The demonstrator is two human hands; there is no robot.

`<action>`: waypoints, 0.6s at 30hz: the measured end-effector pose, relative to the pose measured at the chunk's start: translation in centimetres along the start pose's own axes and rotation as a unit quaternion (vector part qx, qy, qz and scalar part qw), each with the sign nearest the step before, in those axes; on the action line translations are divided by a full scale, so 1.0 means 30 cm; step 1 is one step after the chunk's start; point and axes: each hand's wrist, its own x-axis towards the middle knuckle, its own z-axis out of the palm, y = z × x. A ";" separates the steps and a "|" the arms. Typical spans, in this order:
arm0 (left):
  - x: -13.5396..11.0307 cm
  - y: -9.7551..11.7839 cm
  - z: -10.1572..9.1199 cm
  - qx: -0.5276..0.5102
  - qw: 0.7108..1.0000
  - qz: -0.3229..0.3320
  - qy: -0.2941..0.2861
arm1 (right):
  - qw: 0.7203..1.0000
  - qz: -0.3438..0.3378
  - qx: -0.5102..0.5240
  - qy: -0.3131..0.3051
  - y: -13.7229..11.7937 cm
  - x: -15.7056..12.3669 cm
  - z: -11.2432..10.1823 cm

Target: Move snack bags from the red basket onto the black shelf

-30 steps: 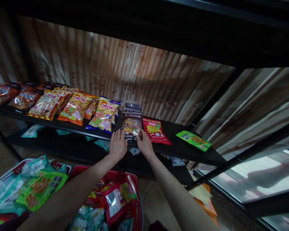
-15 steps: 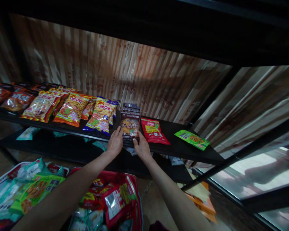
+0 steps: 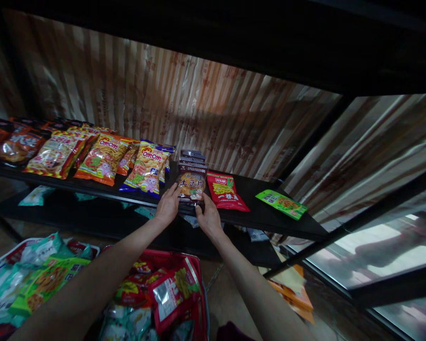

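Note:
A brown bag of potato chips [image 3: 191, 183] leans at the front of the black shelf, its printed face toward me. More dark bags [image 3: 192, 156] with checked tops stand right behind it. My left hand [image 3: 168, 206] grips the left edge of the bag, and my right hand [image 3: 208, 216] holds its lower right corner with the thumb in front. Some fingertips are hidden. Just right of the bag lies a red snack bag [image 3: 226, 192]; to its left stands a blue and yellow snack bag [image 3: 145, 168].
Orange [image 3: 102, 158] and red-yellow snack bags [image 3: 56, 155] fill the shelf's left. A green packet [image 3: 282, 203] lies at the right end of the shelf [image 3: 248, 222]. Below me are a red basket [image 3: 205, 303] and a white-rimmed basket [image 3: 19, 246] of packets. A dark post [image 3: 308, 142] rises at right.
The view has shifted slightly. Both hands remain on the brown bag of potato chips, which stays nearly in the same place.

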 end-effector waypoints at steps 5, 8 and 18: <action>-0.006 -0.028 0.018 -0.030 0.999 0.017 0.020 | 1.000 -0.005 0.003 0.017 0.019 -0.007 0.012; -0.011 -0.037 0.023 -0.043 0.998 0.029 0.023 | 1.000 -0.004 0.003 0.007 0.021 -0.008 0.008; -0.042 -0.029 0.002 -0.052 0.997 0.051 0.040 | 0.999 -0.029 0.014 0.018 0.023 -0.041 -0.005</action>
